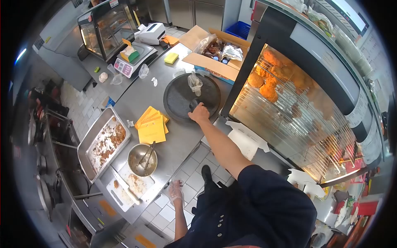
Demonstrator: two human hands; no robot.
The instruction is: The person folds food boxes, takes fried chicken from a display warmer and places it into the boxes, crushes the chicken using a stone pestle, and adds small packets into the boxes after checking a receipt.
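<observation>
Far left, a grey scale with a pink keypad (124, 67) is seen on the counter. Nearer, a deep rectangular steel tray (109, 158), strewn with brown crumbs, is placed at the left edge of the metal worktable (178, 136). Beside its near end, a white plastic cutting board (142, 188) is noted; a pale-handled knife (130, 194) is laid across it. The board's far edge is overlapped by a round steel bowl (133, 159), in which metal tongs (149, 155) are rested. Just beyond the bowl, yellow printed papers (151, 130) are fanned out; a yellow sponge (171, 58) is found at the far side.

The left hand (175, 191), covered by a clear plastic glove, is held beside the near table edge; whether anything is gripped cannot be told.

To the right, a large round black lid (175, 97) is set flat on the table. Its upright black knob (194, 103) is grasped by the bare right hand (199, 112); the two hands are held well apart. A crumpled clear bag (195, 84) is lodged just beyond the knob.

Farther right, a brown cardboard box (213, 74) is filled with bagged items. Nearer, a white folded carton (244, 142) is placed before a black-framed glass cabinet (248, 76), where orange fried pieces (269, 89) are racked on wire shelves.
</observation>
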